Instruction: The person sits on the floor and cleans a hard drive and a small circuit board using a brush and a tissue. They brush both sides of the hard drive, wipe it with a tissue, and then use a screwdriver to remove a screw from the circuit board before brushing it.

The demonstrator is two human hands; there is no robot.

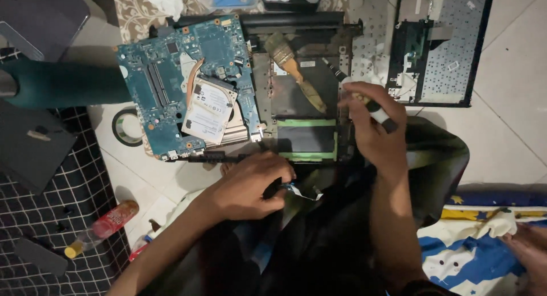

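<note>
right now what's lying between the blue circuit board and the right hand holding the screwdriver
In the head view, a paintbrush lies on the dark laptop base, between the blue circuit board and the right hand.

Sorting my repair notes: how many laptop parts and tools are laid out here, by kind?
Circuit boards: 1
Hard drives: 1
Laptop bases: 1
Keyboard panels: 1
Paintbrushes: 1
Screwdrivers: 1
Tape rolls: 1
Total: 7

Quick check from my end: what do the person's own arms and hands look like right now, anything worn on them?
Both are bare: the left hand and right hand wear no gloves, and no rings, watch or bands show. The forearms are uncovered too, with no sleeves reaching into view. The light is dim, so small details could be missed.
</note>
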